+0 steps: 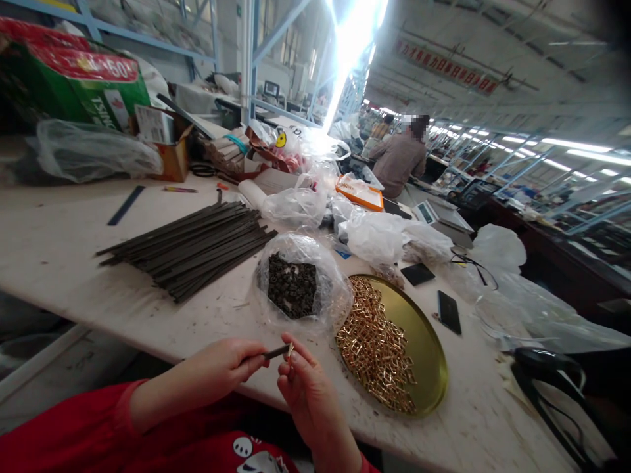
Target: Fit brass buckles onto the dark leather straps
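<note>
At the table's front edge, my left hand (231, 368) is closed on a short dark strip (276, 353) that points to the right. My right hand (308, 387) pinches a small gold buckle (290, 349) at the strip's far end. Whether the strip passes through the buckle is too small to tell. To the right of my hands, a round gold tray (428, 355) bears a heap of gold buckles (377, 348). Just beyond my hands stands an open clear plastic bag (335, 295) with small dark pieces (290, 286) in it.
A pile of long dark strips (192, 246) lies on the table (64, 263) to the left. Phones (449, 312), plastic bags (379, 233), a scale (438, 213) and a cardboard box (175, 154) stand or lie farther off. A person (401, 157) sits beyond.
</note>
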Motion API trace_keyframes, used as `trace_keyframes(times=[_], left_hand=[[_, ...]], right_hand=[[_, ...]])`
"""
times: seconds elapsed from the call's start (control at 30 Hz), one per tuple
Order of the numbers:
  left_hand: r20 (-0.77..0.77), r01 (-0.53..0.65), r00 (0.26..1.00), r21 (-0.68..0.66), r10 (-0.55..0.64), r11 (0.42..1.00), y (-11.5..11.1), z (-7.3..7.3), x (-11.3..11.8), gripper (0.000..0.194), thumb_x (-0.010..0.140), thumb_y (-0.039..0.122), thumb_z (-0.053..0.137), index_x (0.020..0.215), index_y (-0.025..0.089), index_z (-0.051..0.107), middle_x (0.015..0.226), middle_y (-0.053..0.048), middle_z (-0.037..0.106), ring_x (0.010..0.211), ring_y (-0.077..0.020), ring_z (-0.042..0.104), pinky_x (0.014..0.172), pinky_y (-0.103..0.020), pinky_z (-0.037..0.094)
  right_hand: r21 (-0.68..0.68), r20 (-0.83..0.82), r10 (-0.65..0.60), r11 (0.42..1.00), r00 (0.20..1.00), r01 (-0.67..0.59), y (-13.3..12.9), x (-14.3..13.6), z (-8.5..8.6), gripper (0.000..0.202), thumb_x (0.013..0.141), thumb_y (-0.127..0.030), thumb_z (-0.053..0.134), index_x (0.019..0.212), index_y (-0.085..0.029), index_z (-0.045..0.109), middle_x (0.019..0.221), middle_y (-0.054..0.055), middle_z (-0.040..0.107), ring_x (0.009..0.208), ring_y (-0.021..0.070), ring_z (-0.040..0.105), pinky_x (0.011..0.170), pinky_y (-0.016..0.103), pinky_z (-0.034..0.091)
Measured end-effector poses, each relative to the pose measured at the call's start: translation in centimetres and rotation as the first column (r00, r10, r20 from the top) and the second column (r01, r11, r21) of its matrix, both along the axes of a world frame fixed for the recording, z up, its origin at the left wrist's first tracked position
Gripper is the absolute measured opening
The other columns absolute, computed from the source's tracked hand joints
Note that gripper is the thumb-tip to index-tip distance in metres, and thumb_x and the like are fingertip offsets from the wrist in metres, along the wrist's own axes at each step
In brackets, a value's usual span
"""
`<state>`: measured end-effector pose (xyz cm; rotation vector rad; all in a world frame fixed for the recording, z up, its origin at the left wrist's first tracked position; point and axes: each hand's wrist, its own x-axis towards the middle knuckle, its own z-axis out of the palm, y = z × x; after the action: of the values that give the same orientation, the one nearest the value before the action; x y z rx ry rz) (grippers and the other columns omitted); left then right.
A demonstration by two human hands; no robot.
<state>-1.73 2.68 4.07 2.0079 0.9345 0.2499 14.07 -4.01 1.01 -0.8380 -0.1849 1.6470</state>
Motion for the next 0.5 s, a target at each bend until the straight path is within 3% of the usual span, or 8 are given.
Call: trace_keyframes(times=[0.37, 0.5], left_hand=[[0.080, 0.047, 0.996, -0.027, -0.045, 0.999, 0.7, 0.5, -1.3, 0.025, 0.083, 0.034, 0.049, 0.073, 0.023, 0.069, 0.064, 0.003, 0.064, 0.059, -0.0142, 0.053, 0.056, -0.018, 0.035], [0.120, 0.084, 0.990, -0.064, -0.076, 0.994, 0.2, 0.7, -0.5, 0.026, 0.085, 0.032, 0.044, 0.091, 0.024, 0.067, 0.084, 0.001, 0.069, 0.076, -0.0165, 0.060, 0.071, -0.020, 0.041]], right_hand=[[0.025, -0.089, 0.124, 0.992, 0.988, -0.122, -0.5, -0.2, -0.4, 0.041, 0.063, -0.020, 0.078, 0.101, -0.014, 0.065, 0.068, -0.003, 0.061, 0.057, 0.0035, 0.057, 0.056, 0.012, 0.050], [0.038, -0.010, 0.130, 0.991, 0.992, -0.129, -0.5, -1.1, -1.0, 0.041, 0.064, -0.024, 0.077, 0.101, -0.014, 0.064, 0.071, -0.002, 0.062, 0.056, 0.0037, 0.054, 0.054, 0.014, 0.048]])
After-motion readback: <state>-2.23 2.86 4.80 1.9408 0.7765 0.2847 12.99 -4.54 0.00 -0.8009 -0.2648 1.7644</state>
